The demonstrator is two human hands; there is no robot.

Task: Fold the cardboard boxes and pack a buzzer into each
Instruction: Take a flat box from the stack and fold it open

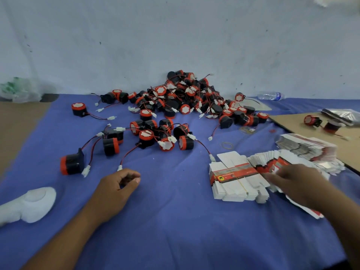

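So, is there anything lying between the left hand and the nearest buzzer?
Nothing blocks the way. Between the left hand and the buzzer there is only bare cloth and a small white plug on a wire, right beside the buzzer.

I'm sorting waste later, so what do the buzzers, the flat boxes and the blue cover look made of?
Buzzers: probably hard plastic, black bodies with orange-red ends, slight sheen. Flat boxes: thin printed cardboard, matte white with red and black bands, edges fanned. Cover: cloth, matte, it wrinkles and creases.
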